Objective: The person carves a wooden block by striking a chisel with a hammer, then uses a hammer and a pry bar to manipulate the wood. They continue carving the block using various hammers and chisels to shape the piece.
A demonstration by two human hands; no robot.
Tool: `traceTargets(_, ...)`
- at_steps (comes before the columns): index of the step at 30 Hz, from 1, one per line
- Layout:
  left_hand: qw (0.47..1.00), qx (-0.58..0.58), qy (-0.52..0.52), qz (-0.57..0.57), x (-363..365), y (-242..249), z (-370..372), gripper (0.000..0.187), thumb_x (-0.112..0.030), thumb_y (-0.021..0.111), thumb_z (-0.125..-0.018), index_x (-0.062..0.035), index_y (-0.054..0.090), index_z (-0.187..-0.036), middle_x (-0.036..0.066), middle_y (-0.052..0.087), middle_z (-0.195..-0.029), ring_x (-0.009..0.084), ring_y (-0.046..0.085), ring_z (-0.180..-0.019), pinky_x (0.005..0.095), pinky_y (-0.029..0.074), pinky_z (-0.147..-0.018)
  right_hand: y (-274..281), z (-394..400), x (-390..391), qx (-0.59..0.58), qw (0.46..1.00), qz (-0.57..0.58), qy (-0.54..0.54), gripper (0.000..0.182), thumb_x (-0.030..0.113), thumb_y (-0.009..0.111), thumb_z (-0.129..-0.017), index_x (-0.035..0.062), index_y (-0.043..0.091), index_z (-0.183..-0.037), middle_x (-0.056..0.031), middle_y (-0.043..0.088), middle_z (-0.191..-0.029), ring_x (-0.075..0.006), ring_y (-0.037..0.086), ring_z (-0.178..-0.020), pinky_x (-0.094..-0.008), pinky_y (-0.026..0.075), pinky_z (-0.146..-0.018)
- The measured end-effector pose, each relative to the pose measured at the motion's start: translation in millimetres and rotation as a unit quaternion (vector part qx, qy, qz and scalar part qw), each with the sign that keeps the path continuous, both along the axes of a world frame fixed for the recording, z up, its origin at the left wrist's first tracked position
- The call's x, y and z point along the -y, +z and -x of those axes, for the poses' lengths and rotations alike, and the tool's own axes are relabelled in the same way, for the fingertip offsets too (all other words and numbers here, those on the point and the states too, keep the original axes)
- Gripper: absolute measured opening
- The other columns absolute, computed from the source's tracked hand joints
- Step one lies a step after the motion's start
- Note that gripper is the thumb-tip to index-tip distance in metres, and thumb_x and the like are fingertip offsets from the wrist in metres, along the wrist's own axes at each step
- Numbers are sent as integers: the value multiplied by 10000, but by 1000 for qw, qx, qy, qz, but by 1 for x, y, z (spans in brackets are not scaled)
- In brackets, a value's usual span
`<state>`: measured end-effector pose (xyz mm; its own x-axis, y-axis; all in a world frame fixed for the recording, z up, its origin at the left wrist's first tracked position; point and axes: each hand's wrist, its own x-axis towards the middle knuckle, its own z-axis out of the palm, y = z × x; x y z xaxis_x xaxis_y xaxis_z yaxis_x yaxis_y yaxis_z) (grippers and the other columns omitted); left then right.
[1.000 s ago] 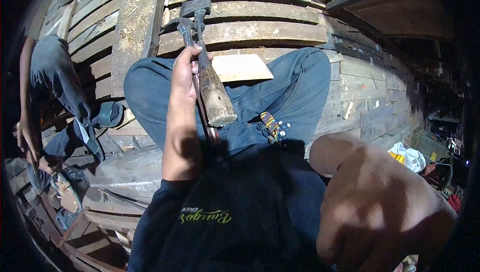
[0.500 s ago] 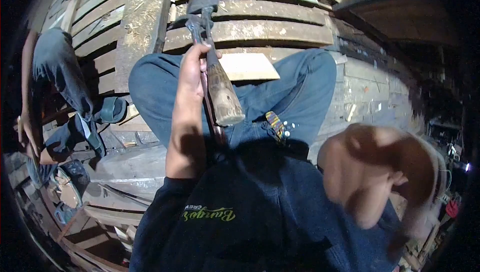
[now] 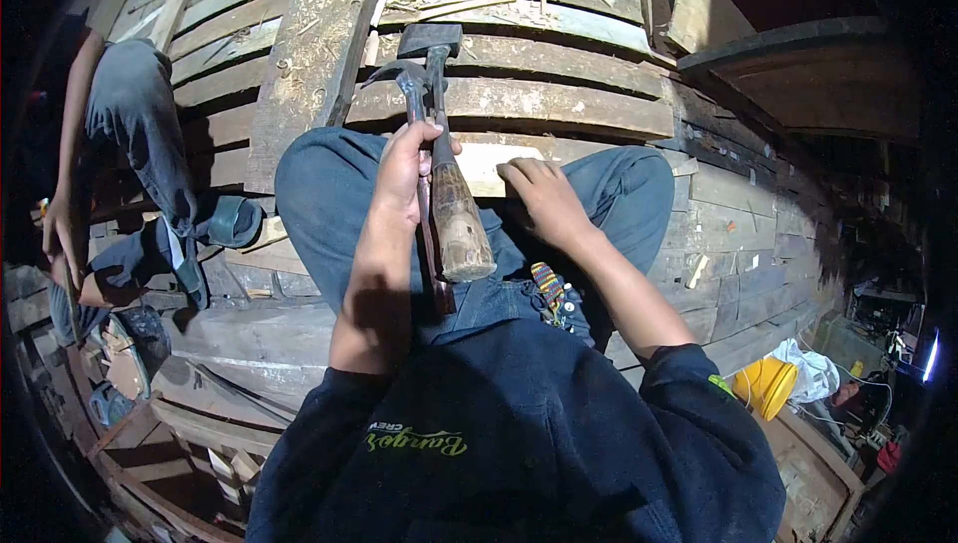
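Note:
My left hand is closed around two tools held side by side. One is a hammer with a dark block head and a thick, worn wooden handle that flares toward its butt. The other looks like a claw hammer, with a curved dark head and a reddish-brown handle. Across my lap lies a pale piece of wood. My right hand grips its right end, fingers bent over the top; the thumb is hidden.
Slatted boards lie in front of me, strewn with shavings and offcuts. A thick plank runs along the left. Beside it sits another person, one hand hanging low. A yellow container stands at my right, and a wooden crate behind left.
My right hand has swung in from the far right and come onto the pale piece of wood. The left hand keeps both tools; the camera view has shifted slightly.

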<state>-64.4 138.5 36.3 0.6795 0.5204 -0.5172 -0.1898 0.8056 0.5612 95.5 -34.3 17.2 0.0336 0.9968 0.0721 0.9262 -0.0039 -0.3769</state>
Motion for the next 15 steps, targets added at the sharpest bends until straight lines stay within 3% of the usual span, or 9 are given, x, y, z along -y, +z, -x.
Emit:
traceTargets(5,1000,-5,10,10,2,6,-2,97,-148,546,-845,-54,551,-868,75,628,-677,34,450,-429,178,391,-406,-1,-24,-6,-43,998,-42,-27,390,13,614,-718,36,578,-1105,-147,613,-1054,-357,569,-1029,-449,436,-926)
traceTargets(8,1000,-9,8,0,2,7,-2,94,-150,544,-846,-59,551,-869,81,637,-692,40,465,-441,173,389,-411,7,-40,-19,0,987,-151,-64,359,-7,592,-721,32,611,-1078,-149,624,-1049,-335,581,-1020,-440,448,-911)
traceTargets(15,999,-29,13,-26,6,9,-4,131,-163,563,-850,-42,567,-801,50,610,-632,19,418,-385,173,371,-355,-33,-76,-64,47,986,-143,-69,387,-15,590,-716,76,607,-1092,-109,619,-1075,-296,567,-1054,-446,411,-960)
